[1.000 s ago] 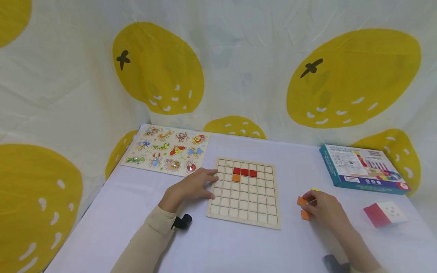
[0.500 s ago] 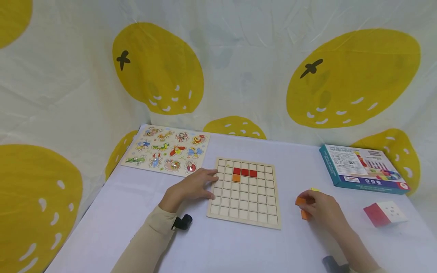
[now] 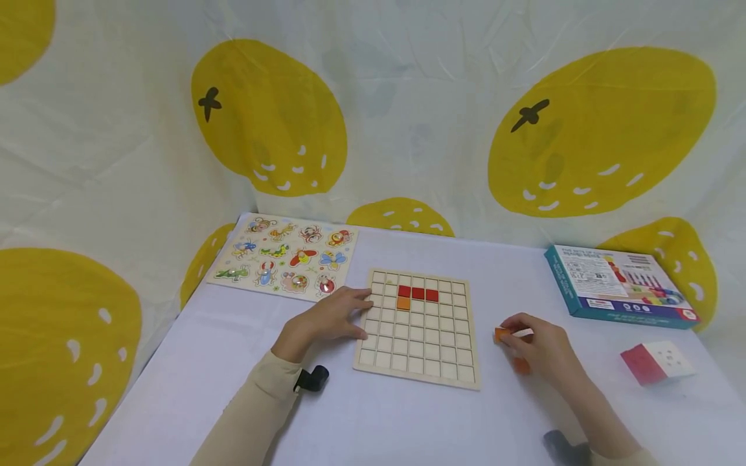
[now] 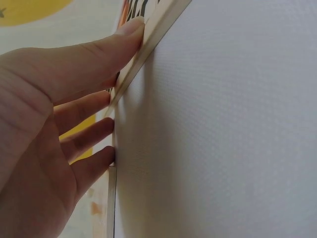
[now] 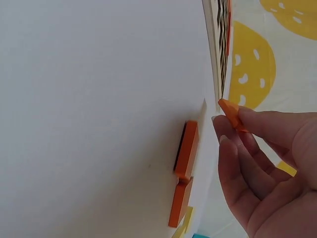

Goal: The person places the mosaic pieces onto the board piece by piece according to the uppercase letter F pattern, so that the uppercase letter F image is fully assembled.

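Note:
The square-gridded wooden board (image 3: pixel 431 384) lies mid-table. Three red square tiles (image 3: pixel 418 294) sit side by side in one row, with an orange tile (image 3: pixel 403 303) directly below the leftmost. My left hand (image 3: pixel 329 317) rests at the board's left edge, its thumb (image 4: pixel 124 42) and fingertips touching the wooden rim. To the right of the board, my right hand (image 3: pixel 548 349) pinches another orange tile (image 5: pixel 232 113) between thumb and fingers, raised off the tabletop. Beneath that hand two more orange tiles (image 5: pixel 187 148) lie on the cloth, beside a yellow piece (image 5: pixel 186 223).
A wooden insect puzzle (image 3: pixel 285 255) lies at the back left. At the back right is a teal-edged toy box (image 3: pixel 623 288), with a red-and-white block (image 3: pixel 657 364) in front of it. A white curtain with yellow fruit prints (image 3: pixel 419 129) closes off the far side.
My right hand has picked the orange tile up from the pile and moved slightly left, toward the board. The left hand stays at the board's edge.

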Demonstrator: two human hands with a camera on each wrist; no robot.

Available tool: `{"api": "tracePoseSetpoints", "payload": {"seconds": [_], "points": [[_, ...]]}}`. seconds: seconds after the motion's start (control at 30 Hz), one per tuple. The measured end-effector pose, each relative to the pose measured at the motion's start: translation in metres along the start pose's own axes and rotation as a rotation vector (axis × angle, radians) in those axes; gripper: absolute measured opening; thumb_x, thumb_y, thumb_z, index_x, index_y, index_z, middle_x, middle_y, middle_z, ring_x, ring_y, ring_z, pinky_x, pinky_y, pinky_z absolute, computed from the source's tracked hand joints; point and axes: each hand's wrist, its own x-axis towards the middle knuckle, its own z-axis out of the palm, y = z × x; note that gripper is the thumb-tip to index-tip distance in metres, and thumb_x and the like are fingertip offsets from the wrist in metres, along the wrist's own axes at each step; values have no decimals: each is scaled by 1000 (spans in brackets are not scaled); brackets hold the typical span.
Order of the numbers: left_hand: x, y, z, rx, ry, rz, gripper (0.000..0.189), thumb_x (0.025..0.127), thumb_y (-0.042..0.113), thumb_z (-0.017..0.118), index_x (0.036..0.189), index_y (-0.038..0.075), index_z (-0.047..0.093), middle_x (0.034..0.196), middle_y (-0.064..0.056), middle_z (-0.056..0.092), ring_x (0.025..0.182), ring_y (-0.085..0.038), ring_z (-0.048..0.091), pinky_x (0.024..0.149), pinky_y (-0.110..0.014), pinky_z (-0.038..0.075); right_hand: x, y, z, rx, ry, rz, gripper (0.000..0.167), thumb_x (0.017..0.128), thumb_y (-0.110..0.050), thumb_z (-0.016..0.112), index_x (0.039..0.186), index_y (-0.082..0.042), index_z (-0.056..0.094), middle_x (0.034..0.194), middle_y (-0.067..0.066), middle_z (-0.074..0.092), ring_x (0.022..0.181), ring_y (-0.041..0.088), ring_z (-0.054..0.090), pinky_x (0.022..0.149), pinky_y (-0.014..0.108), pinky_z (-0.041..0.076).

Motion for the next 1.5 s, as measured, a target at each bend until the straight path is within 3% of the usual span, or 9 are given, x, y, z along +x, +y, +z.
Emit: {"api": "tracePoseSetpoints", "payload": {"seconds": [0.2, 0.43, 0.67, 0.83, 1.1, 1.5], "points": [[1, -1, 1, -1, -4, -9, 66, 85, 33, 82, 143, 10, 59, 164, -7, 42, 152, -32, 38, 127, -46, 33, 2, -17, 4, 31, -1, -22, 22, 90, -20, 77, 110, -12, 77, 118, 19, 73, 85, 19, 69, 52, 24, 49], [-2, 0, -1, -6, -3, -10, 66, 85, 31, 82, 142, 7, 60, 164, -10, 42, 151, -34, 38, 126, -47, 34, 12, -47, 17, 54, -27, -117, 29, 89, -13, 78, 118, -9, 75, 122, 16, 73, 98, 25, 74, 75, 25, 62], [-2, 1, -1, -13, -1, -2, 66, 86, 31, 82, 142, 7, 59, 164, -10, 42, 151, -34, 38, 126, -48, 34, 30, -85, 40, 88, -47, -220, 23, 85, -20, 82, 106, -12, 77, 104, 4, 78, 87, 15, 72, 74, 22, 56], [-1, 0, 1, -13, -3, -11, 66, 86, 31, 82, 143, 8, 59, 164, -9, 41, 151, -33, 38, 126, -47, 34, 41, -104, 59, 104, -76, -275, 21, 83, -16, 83, 102, -10, 76, 96, 1, 77, 82, 10, 69, 75, 24, 56], [2, 0, 2, -10, -5, -25, 66, 85, 31, 82, 144, 10, 59, 165, -7, 40, 152, -31, 37, 127, -45, 32, 48, -117, 80, 120, -84, -207, 23, 81, -18, 86, 101, -10, 76, 85, -1, 73, 77, 9, 62, 70, 21, 53], [3, -3, 3, -2, -6, -23, 67, 85, 32, 82, 144, 10, 59, 165, -6, 40, 152, -31, 38, 127, -45, 34, 51, -123, 83, 99, -88, -175, 24, 81, -17, 86, 100, -9, 75, 87, 1, 71, 79, 12, 60, 71, 22, 51]]}}
